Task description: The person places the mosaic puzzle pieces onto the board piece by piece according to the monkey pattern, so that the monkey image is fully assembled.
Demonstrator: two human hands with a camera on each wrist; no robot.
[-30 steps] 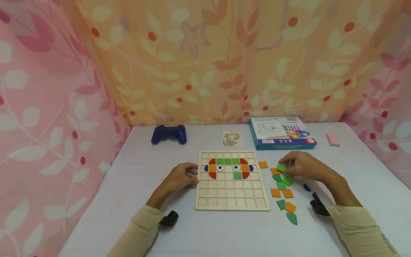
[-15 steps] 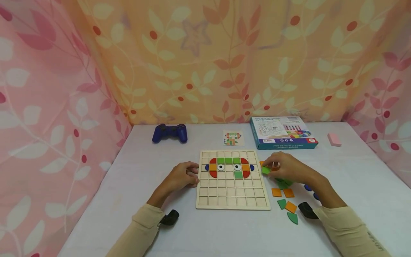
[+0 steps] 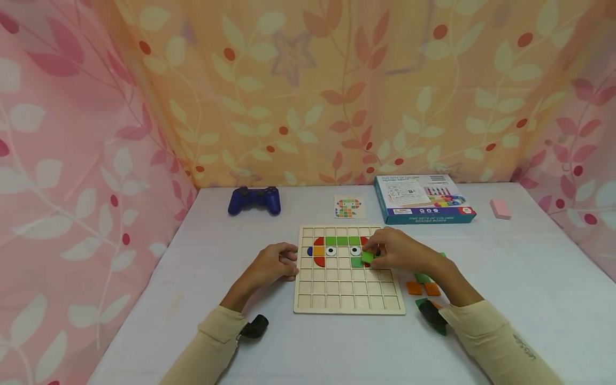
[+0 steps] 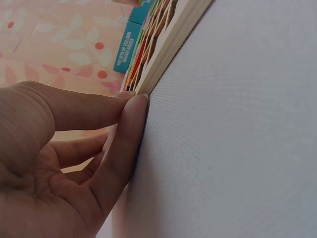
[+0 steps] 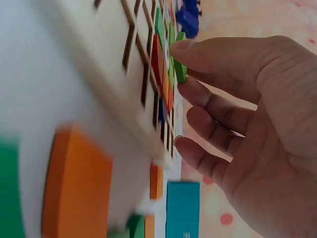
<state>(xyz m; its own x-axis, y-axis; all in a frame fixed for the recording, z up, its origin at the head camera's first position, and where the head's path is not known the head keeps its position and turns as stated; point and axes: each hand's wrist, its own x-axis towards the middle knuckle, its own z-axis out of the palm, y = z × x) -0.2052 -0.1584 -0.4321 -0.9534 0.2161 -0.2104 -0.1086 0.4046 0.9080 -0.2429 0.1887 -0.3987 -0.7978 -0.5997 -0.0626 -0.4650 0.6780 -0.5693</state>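
A wooden grid board (image 3: 334,302) lies on the table, with coloured tiles forming a face-like pattern in its upper rows. My left hand (image 3: 271,267) is at the board's left edge; in the left wrist view its thumb and forefinger pinch that edge. My right hand (image 3: 404,251) is over the right part of the board. Between its thumb and forefinger it pinches a green square tile (image 5: 180,67), which overlaps the red and orange pieces beside the right eye tile (image 3: 355,251) in the head view. The hand hides part of the pattern's right side.
Orange tiles (image 3: 414,288) and green tiles lie right of the board, partly under the right forearm. Behind stand a blue game controller (image 3: 254,201), a pattern card (image 3: 349,207), a teal-edged box (image 3: 425,199) and a pink block (image 3: 500,209).
My right hand has carried the green tile leftward from the loose pieces to above the board's right part. The left hand stays at the board's left edge.
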